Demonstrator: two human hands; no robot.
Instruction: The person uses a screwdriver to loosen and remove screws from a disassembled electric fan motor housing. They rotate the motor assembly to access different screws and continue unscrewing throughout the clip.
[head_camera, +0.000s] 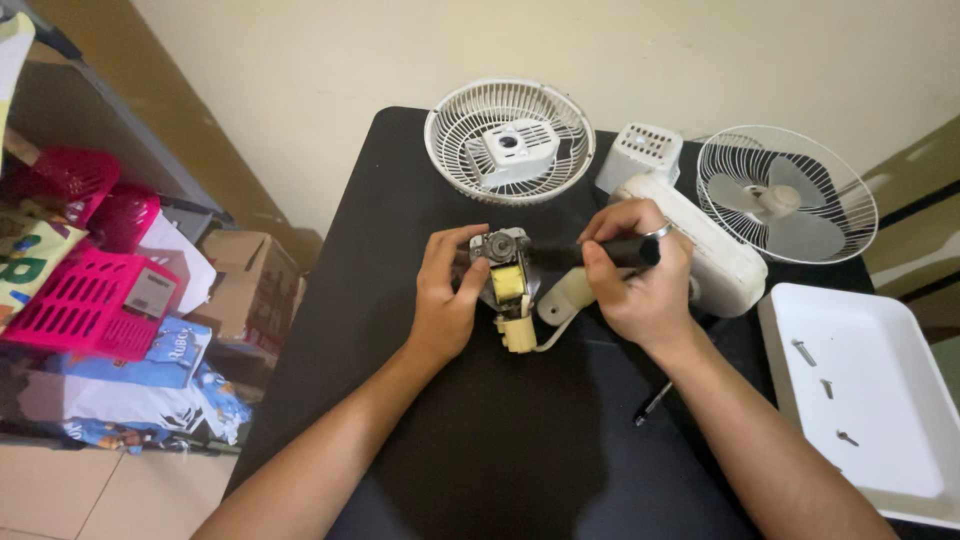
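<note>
Two bare hands work near the middle of a black table (480, 450). The left hand (446, 290) is cupped around a small fan motor (503, 272), fingers curled on its left side and thumb against its front; the motor's near-left face is covered by that hand. The right hand (640, 275) is closed around a black tool handle (618, 250), held level and aimed at the top of the motor. The tool's tip is lost against the dark table and the motor, so whether it touches cannot be told. A ring (660, 231) shows on one finger of the right hand.

A cream bracket (566, 293) and a pale cable lie just below the motor, partly under the right hand. A white fan housing (725, 262) lies behind the right hand, its left end hidden by the fingers. At the far edge rest a white rear grille (510, 140), a small vented white cover (640, 155) and a wire front grille with grey blades (787, 195).

At the right edge sits a white tray (880, 400), cut off by the frame, holding three screws (804, 352). A dark slender item (652, 403) beside the right forearm is too indistinct to identify. Pink baskets (90, 290) and cardboard boxes stand off the left edge, partly out of view.
</note>
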